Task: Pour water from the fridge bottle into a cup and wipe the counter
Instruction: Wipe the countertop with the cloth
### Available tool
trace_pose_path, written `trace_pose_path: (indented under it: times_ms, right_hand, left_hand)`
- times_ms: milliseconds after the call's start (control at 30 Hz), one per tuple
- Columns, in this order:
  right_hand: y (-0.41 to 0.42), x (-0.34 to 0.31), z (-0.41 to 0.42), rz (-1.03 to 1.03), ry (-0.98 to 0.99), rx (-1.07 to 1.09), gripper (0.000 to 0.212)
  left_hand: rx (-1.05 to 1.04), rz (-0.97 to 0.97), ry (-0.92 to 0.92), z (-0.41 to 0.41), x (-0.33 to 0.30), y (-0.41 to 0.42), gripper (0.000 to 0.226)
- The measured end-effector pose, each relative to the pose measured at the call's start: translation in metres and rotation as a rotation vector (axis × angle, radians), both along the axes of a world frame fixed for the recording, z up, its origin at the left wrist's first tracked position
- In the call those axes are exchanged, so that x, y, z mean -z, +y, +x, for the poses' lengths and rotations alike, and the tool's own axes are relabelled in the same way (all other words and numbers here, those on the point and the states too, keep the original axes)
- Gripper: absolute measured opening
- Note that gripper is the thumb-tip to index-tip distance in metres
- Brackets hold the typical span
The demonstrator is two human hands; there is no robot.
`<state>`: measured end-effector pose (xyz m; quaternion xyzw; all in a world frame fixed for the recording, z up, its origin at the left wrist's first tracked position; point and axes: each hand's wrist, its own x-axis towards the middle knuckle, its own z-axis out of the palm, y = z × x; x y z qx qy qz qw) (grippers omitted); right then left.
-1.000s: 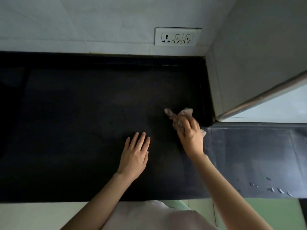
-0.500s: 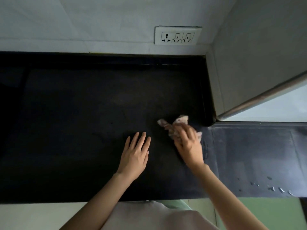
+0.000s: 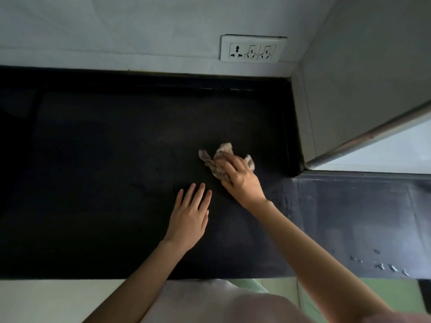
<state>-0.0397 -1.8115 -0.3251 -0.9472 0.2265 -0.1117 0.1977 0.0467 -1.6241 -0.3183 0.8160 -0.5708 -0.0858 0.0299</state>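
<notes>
- While the left hand [image 3: 190, 217] lies where it lay half a second ago, the right hand [image 3: 240, 177] and its cloth [image 3: 215, 159] have slid left and slightly farther along the counter [image 3: 105, 183], away from the corner beside the side wall [image 3: 361, 78].
- A second ago the cloth sat closer to that right-hand corner; it then came nearer the counter's front edge and is now out toward the middle again, with the gap between the two hands narrower than before.
- Right hand: fingers bent over the crumpled, pale, patterned cloth, gripping it and pressing it down on the dark counter. Ends of the cloth stick out to the left, the far side and the right of the fingers.
- Left hand: flat, palm down, fingers straight and close together, resting on the counter and holding nothing. Its fingertips point toward the far right and lie just near-left of the right hand, not touching it.
- Cloth: on the counter right of centre, roughly midway between the front edge and the back wall [image 3: 116, 31], well short of the socket plate [image 3: 253, 48] on that wall.
- Counter: black, running left to right; its lower right part looks greyer, with a few droplets [image 3: 391, 266] near the front edge at far right.
- Both bare forearms reach in from the near edge, over a pale garment [image 3: 210, 304].
</notes>
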Motion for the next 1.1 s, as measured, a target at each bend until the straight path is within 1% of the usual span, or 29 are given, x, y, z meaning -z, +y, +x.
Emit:
trace_pose_path:
  times_ms: [67,133,233,300,333,400,467,533,600,667,767,867,933,1033,1100]
  right_hand:
    - [-0.016,0.002,-0.022,-0.016,-0.011,0.094,0.052]
    - [-0.043,0.001,-0.024,-0.03,-0.024,0.238,0.049]
    - [-0.093,-0.001,0.009,0.023,0.05,0.421,0.049]
    - [-0.112,-0.002,0.043,0.063,0.134,0.488,0.051]
    - [-0.112,-0.002,0.058,0.049,0.163,0.498,0.051]
    - [-0.094,-0.006,0.081,0.021,0.173,0.431,0.052]
    - [-0.065,-0.01,0.087,0.055,0.091,0.249,0.05]
    - [-0.035,-0.008,0.071,0.057,0.003,0.046,0.048]
    - [-0.012,-0.005,0.038,0.059,-0.032,-0.042,0.05]
    - [0.005,-0.003,-0.006,0.082,-0.035,-0.028,0.052]
    - [0.006,-0.006,-0.068,0.072,-0.036,0.116,0.055]
    - [-0.013,-0.005,-0.075,0.034,-0.036,0.326,0.046]
    - [-0.017,-0.003,-0.056,0.043,-0.031,0.394,0.044]
    - [0.001,-0.002,-0.037,0.057,-0.016,0.355,0.049]
    - [0.024,-0.004,-0.046,0.084,-0.012,0.281,0.052]
  left_hand:
    - [0.002,-0.001,0.011,0.0,0.001,0.0,0.055]
    - [0.002,-0.005,0.012,0.001,0.002,0.0,0.055]
    - [0.005,-0.018,0.009,0.0,0.003,0.0,0.053]
    - [0.008,-0.024,-0.002,0.0,0.003,0.001,0.052]
    - [0.01,-0.03,-0.009,0.0,0.004,0.001,0.049]
    - [0.006,-0.039,-0.015,0.0,0.004,0.001,0.047]
    - [0.006,-0.026,-0.01,0.0,0.003,0.0,0.049]
    - [0.007,-0.003,0.004,0.0,0.002,0.0,0.047]
    - [-0.003,0.016,0.019,0.001,0.001,-0.001,0.051]
    - [-0.006,0.013,0.03,0.001,0.0,0.0,0.053]
    - [-0.007,-0.005,0.032,0.001,0.003,0.001,0.048]
    - [-0.014,0.002,0.033,0.0,0.003,0.001,0.049]
    - [-0.017,0.012,0.047,-0.002,0.003,0.001,0.048]
    - [-0.018,0.023,0.062,-0.002,0.001,0.002,0.052]
    - [-0.009,0.016,0.06,-0.001,0.0,0.002,0.052]
